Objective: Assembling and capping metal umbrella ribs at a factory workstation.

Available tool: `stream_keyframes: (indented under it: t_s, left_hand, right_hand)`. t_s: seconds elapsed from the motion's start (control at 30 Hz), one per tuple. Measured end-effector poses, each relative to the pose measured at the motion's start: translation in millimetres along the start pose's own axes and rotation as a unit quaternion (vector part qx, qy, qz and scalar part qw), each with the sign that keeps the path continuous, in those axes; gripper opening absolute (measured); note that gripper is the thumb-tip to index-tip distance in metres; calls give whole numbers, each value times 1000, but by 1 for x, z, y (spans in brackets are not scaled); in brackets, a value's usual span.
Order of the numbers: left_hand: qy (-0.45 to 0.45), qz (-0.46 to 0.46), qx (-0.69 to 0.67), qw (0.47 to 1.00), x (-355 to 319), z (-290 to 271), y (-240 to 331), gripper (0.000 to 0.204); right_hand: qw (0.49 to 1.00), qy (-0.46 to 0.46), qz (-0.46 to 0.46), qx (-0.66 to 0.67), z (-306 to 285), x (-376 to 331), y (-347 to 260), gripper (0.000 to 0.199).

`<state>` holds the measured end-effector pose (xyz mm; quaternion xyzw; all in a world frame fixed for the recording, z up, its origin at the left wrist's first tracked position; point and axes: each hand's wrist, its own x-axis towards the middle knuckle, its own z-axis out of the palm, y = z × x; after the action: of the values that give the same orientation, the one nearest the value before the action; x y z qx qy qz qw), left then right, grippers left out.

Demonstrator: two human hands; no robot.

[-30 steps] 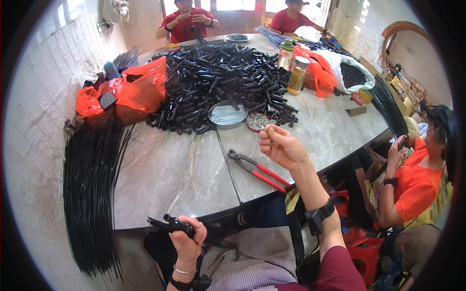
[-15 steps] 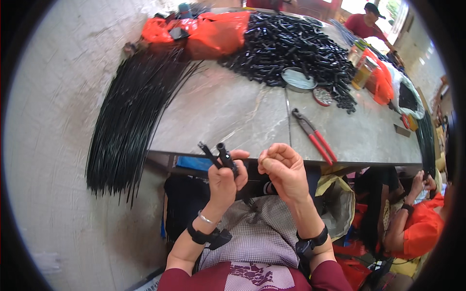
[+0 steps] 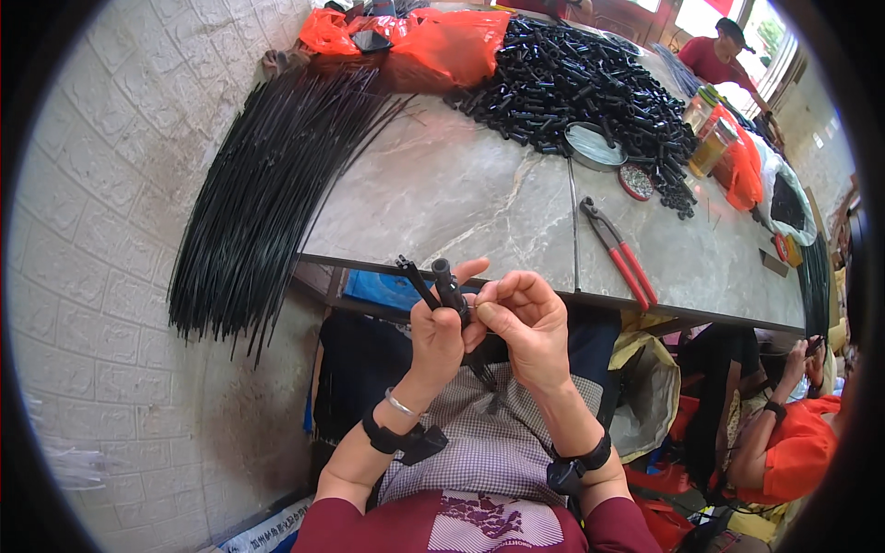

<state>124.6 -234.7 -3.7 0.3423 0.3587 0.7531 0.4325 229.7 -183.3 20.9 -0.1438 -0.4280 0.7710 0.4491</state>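
Note:
My left hand is closed around a short black tube and a few thin black rods, their ends pointing up past the thumb. Below that hand, dark rod lengths hang down over the checked apron. Thumb and forefinger of my right hand are pinched together right beside the tube; what sits between them is thin and too small to make out. Both hands are just off the table's near edge. On the table, nearest my right hand, lie pliers with red handles.
A large bundle of thin black rods overhangs the left table edge. At the back are a heap of short black tubes and red plastic bags. A round dish and small red-rimmed tin stand beside the heap. Co-workers sit right and far right.
My right hand has moved left, bringing its pinched fingertips up against the tube in my left hand. The whole view has shifted slightly.

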Motion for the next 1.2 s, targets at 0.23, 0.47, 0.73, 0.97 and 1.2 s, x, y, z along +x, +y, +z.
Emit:
stream_keyframes:
  t_s: [0.23,0.47,0.73,0.97,1.2]
  left_hand:
    - [3,-2,18,1000,2,0,-1,94]
    - [-1,-3,33,999,4,0,-2,94]
    - [-31,-12,27,999,4,-4,-6,90]
    - [-26,-26,17,999,5,-3,-6,89]
    - [-28,-51,42,997,6,-6,-13,90]
  right_hand:
    - [1000,-1,0,-5,-2,2,4,14]
    - [1000,8,2,-14,-3,3,3,14]
    - [998,18,-19,-52,0,1,2,12]
    - [999,44,-17,-22,-2,4,2,20]
    - [997,19,36,-72,-11,8,-1,21]
